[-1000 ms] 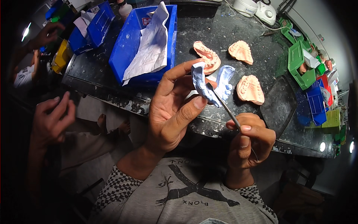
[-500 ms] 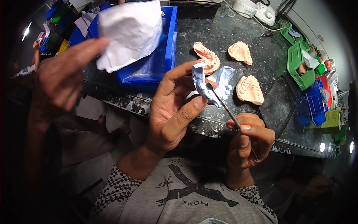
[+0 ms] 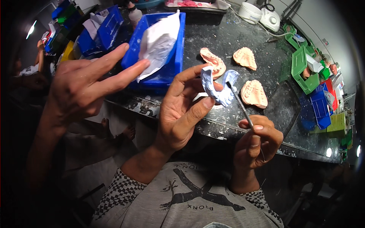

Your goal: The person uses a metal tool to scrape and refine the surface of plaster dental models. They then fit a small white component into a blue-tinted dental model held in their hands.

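Observation:
My left hand (image 3: 182, 114) grips a pale blue horseshoe-shaped dental piece (image 3: 209, 85) between fingers and thumb, raised over the bench edge. In my right hand (image 3: 258, 142) is a slim metal instrument (image 3: 242, 105) with a knurled grip, its tip at the blue piece's right arm. Just behind are three peach dental casts: one (image 3: 215, 62) partly behind my left hand's piece, one (image 3: 244, 57) farther back and one (image 3: 254, 94) to the right.
A co-worker's hand (image 3: 87, 83) reaches from the left by a blue bin (image 3: 176, 68) with white paper (image 3: 157, 45). A dark tray (image 3: 285, 106), green bins (image 3: 304, 72), blue bins (image 3: 321, 108), a white appliance (image 3: 270, 21) and a black tray (image 3: 194, 17) surround the dark bench (image 3: 213, 34).
The co-worker's hand came up to the blue bin; its white paper was lifted and now lies back there. My instrument tip moved from the piece's left arm to its right.

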Demonstrator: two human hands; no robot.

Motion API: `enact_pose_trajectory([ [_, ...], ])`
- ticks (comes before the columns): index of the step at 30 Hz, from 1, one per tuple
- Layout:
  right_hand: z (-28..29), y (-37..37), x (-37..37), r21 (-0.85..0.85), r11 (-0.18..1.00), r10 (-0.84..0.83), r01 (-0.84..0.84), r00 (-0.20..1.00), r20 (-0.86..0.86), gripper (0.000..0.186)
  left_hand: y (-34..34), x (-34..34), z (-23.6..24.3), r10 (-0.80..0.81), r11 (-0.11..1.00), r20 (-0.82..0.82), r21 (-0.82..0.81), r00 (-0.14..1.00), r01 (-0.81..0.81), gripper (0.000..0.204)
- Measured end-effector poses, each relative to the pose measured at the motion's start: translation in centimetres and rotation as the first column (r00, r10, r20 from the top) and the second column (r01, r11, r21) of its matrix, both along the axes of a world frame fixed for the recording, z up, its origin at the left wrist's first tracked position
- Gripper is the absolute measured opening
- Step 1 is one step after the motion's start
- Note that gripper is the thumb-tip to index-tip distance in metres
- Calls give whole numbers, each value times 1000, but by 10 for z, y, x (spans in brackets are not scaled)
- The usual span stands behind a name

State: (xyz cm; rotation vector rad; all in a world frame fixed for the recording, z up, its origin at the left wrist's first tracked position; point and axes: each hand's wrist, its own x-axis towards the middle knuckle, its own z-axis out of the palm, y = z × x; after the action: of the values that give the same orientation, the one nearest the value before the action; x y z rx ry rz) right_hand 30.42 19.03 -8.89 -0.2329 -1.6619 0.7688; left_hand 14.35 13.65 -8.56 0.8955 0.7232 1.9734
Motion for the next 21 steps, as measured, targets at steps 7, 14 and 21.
enact_pose_trajectory([
  [7,-6,-2,-5,-69,984,-174,163,965,-198,19,-58,-17,0,-206,970,14,135,979,202,60],
  [14,-7,-3,-6,-122,987,-132,107,966,-222,20,-123,-95,-34,48,992,236,99,970,-73,58],
  [21,-7,0,-3,-128,986,-136,109,965,-224,17,-139,-179,-58,190,946,535,125,823,-300,58],
])
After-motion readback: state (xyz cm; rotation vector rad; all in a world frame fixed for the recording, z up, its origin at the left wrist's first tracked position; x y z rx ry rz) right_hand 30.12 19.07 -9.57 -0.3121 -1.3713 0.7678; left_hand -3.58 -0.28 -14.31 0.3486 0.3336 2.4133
